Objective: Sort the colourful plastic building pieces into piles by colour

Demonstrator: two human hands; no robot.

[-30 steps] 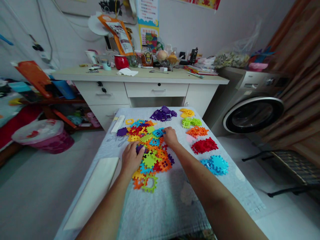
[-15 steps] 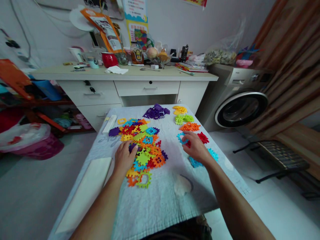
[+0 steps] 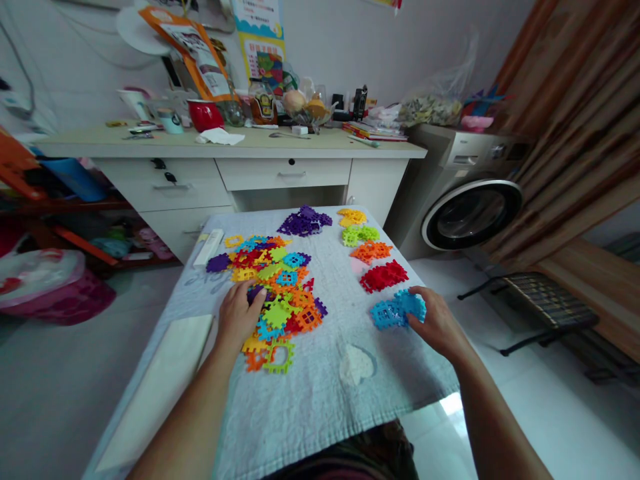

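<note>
Resting at the right edge of the towel-covered table [image 3: 320,393], your right hand [image 3: 437,325] has its fingertips curled against the blue pile [image 3: 397,311]; whether a piece is actually pinched between them you cannot tell, since the fingers hide the contact. Your left hand [image 3: 239,317] lies flat, fingers spread and holding nothing, pressed on the near-left side of the mixed heap [image 3: 273,293] of colored interlocking tiles at the table's middle. These tiles look like thin, hard plastic: light, stiff, and likely to slide on one another, though the towel should keep them from skating far. Their notched edges and open centers give you places to pinch; take a single tile by two opposite edges, or scoop a cluster from beneath with cupped fingers, since a stack may shed pieces. Along the table's right side, beyond the blue pile, sit the red pile [image 3: 384,276], orange pile [image 3: 371,251], green pile [image 3: 360,234] and yellow pile [image 3: 351,216], with the purple pile [image 3: 304,221] at the far edge. A white remote [image 3: 209,239] lies at the far-left corner. Past the table, a poster [image 3: 260,40] on the wall above the desk [image 3: 230,143] carries print too small to read, as does the orange bag [image 3: 197,47]; the washing machine [image 3: 465,200] shows no legible brand.
</note>
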